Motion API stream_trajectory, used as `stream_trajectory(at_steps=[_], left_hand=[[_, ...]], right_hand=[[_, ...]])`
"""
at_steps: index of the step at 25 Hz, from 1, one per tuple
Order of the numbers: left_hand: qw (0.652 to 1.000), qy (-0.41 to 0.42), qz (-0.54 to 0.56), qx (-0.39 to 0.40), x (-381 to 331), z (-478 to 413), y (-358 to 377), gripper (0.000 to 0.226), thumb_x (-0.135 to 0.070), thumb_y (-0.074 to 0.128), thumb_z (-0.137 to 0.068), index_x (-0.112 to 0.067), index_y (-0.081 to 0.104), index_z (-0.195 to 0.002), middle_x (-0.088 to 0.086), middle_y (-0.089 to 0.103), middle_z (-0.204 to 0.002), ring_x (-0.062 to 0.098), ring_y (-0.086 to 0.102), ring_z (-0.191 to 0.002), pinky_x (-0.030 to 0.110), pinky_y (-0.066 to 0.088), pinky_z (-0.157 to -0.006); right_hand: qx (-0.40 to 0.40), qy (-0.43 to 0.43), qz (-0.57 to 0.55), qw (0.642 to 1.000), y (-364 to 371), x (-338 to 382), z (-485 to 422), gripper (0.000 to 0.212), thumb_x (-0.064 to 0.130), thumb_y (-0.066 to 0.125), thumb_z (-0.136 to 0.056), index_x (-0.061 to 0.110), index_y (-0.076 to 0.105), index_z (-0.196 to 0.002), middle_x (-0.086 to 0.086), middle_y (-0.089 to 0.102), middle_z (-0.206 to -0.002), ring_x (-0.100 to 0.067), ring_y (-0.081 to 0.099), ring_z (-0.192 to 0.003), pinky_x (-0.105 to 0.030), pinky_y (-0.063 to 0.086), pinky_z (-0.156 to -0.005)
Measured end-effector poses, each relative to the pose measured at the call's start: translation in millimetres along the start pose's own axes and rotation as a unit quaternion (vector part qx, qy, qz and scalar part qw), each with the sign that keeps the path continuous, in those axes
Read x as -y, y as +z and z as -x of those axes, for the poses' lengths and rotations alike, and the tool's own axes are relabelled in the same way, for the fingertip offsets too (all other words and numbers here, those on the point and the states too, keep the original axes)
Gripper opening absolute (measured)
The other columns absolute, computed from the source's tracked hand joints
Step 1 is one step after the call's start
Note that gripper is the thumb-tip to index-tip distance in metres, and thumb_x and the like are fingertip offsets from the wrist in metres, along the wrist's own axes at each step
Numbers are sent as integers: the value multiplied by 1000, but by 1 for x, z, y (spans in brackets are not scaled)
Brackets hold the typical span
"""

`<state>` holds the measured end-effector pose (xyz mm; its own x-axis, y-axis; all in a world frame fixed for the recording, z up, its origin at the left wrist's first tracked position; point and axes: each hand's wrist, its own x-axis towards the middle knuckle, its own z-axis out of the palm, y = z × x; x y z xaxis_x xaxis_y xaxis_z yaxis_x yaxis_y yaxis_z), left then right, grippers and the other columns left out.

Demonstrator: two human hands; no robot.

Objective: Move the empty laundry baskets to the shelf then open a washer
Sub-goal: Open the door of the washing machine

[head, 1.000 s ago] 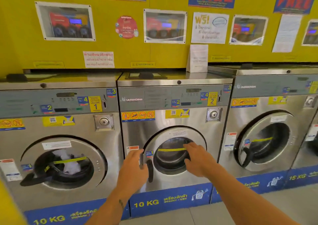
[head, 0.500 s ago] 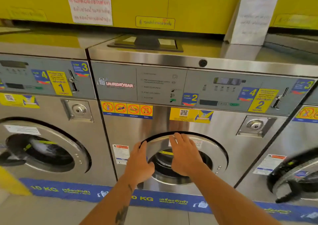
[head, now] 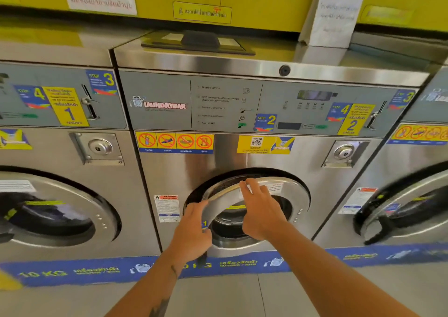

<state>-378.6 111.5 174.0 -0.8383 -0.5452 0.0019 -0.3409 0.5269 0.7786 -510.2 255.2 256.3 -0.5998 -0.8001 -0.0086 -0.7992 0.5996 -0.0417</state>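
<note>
Washer (head: pixel 242 161) door (head: pixel 286 193) stands ajar between neighbouring washers; left hand (head: pixel 194 229) curls round its left rim, right hand (head: pixel 260 210) fingers pressed together on top.

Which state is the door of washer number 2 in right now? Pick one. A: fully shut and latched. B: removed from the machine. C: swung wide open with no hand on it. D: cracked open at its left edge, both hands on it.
D: the door stands off the front on its left side, showing a gasket rim, with the left hand and right hand on it.
</note>
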Motion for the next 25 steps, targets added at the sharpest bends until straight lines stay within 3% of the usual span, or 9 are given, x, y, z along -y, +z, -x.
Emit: stream_trajectory(at_steps=[4, 8, 13, 16, 18, 20, 22, 25], left_hand=[[996, 52, -31, 60, -2, 39, -11, 59, -5, 58, -85, -32, 45, -136, -10, 48, -128, 8, 49, -115, 19, 44, -90], [984, 99, -5, 148, -2, 66, -10, 50, 2, 50, -86, -28, 61, -124, -8, 65, -118, 6, 61, -108, 31, 53, -96], [981, 170, 2, 94, -40, 55, -4, 46, 7, 43, -84, -19, 69, -112, -1, 70, -105, 13, 67, -94, 40, 54, -91], [964, 240, -44, 103, -89, 45, 0, 47, 1, 45, -86, -23, 64, -121, -1, 65, -120, 14, 63, -107, 37, 51, -95], [932, 315, -107, 145, -123, 44, 12, 54, -1, 44, -86, -27, 55, -132, -5, 52, -138, 16, 53, -124, 34, 43, -103], [884, 381, -194, 187, -151, 47, 36, 69, 0, 47, -84, -28, 39, -146, -5, 29, -156, 20, 33, -140, 36, 33, -113], [822, 442, -302, 192, -171, 47, 62, 84, 0, 54, -80, -28, 23, -152, 0, 8, -163, 23, 14, -148, 41, 24, -118], [756, 490, -394, 185, -188, 43, 93, 91, -3, 60, -79, -26, 13, -154, 4, -4, -164, 25, 0, -151, 48, 14, -120]], right_hand=[[-7, 56, -54, 997, 1, 11, 40, 87, 22, 63, -78, 14, 17, -152, -3, 15, -159, -32, 24, -140, -42, 40, -107], [-43, 115, -127, 984, 7, 13, 94, 73, 22, 53, -84, 12, 24, -150, -3, 18, -159, -33, 29, -138, -45, 37, -109], [-92, 218, -204, 950, 15, 12, 154, 66, 33, 54, -87, 15, 30, -146, -5, 32, -149, -34, 40, -131, -48, 41, -105], [-79, 279, -277, 916, 22, 12, 181, 82, 27, 58, -82, 31, 10, -149, -10, 45, -135, -36, 51, -119, -50, 46, -97], [-59, 292, -296, 908, 34, 10, 197, 107, 17, 60, -76, 47, -15, -146, -14, 59, -112, -39, 61, -99, -53, 52, -86], [-59, 284, -273, 917, 47, 1, 211, 120, 12, 63, -77, 50, -34, -138, -15, 64, -93, -37, 64, -81, -54, 55, -75], [-77, 281, -253, 923, 54, -12, 226, 118, 17, 63, -81, 49, -35, -137, -15, 66, -93, -35, 66, -79, -53, 56, -73], [-90, 307, -238, 917, 60, -33, 245, 115, 21, 64, -84, 52, -33, -137, -14, 65, -104, -36, 66, -87, -52, 55, -78]])
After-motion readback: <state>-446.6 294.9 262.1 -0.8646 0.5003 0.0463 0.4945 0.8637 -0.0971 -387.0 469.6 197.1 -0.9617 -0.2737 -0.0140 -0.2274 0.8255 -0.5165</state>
